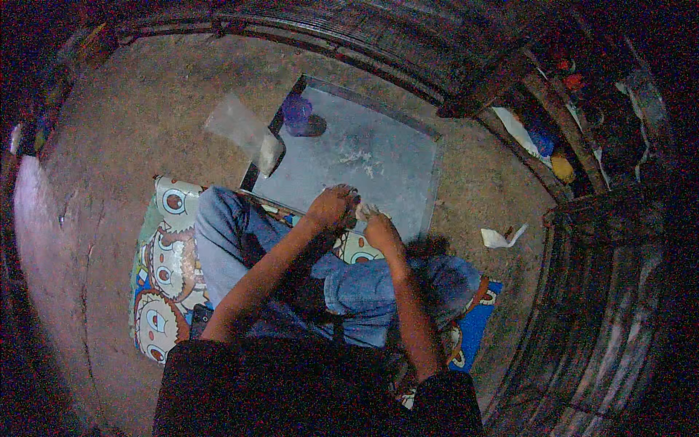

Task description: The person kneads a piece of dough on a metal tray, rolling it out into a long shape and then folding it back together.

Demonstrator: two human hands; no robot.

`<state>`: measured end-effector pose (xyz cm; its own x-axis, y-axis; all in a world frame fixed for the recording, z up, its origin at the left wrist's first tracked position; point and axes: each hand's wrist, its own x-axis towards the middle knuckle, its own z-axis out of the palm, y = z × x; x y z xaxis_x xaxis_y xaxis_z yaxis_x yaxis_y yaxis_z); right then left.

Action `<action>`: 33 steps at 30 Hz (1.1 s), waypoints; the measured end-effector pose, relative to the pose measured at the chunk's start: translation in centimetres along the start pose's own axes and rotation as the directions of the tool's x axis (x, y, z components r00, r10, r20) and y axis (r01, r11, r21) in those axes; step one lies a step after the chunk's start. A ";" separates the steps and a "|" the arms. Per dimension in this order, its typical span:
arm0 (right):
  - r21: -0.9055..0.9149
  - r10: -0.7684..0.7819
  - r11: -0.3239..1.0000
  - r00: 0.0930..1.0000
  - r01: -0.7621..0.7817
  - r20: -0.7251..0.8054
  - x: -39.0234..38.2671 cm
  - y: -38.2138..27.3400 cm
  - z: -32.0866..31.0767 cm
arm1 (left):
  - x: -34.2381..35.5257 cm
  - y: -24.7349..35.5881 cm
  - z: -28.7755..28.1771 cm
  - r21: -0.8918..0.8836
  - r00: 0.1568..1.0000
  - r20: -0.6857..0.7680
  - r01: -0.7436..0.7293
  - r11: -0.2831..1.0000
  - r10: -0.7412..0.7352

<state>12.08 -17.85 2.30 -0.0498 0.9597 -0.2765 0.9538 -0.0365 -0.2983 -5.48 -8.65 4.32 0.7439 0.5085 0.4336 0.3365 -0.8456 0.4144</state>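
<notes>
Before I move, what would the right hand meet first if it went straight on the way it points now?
Most likely the left hand, just ahead and leftward of the right hand; depth, and whether they touch, is hard to judge.

In a dim room, we look down on a rough brown floor, a dark, ridged wall at right, pale light at left.

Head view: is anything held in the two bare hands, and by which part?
A small pale lump seems held between the left hand and right hand; the gripped part is too blurred to tell.
</notes>
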 end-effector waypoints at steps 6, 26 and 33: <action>0.004 0.025 1.000 0.997 -0.025 -0.079 -2.3 -2.4 -2.1 | -0.5 2.1 -3.1 -0.013 0.852 0.476 0.254 0.967 -0.218; -0.117 -0.141 0.985 0.983 0.128 -0.114 -0.6 -7.3 0.4 | -2.9 -0.8 -8.3 0.088 0.727 0.648 0.222 0.971 -0.225; -0.073 -0.082 0.994 0.993 0.076 -0.085 2.1 -7.6 -0.6 | -5.0 -2.2 -3.9 0.216 0.860 0.386 0.269 0.939 -0.335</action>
<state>4.90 -15.40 4.50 -0.1027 0.9797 -0.1720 0.9662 0.0571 -0.2514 -12.18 -8.74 4.34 0.7496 0.6576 -0.0750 0.6405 -0.6921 0.3327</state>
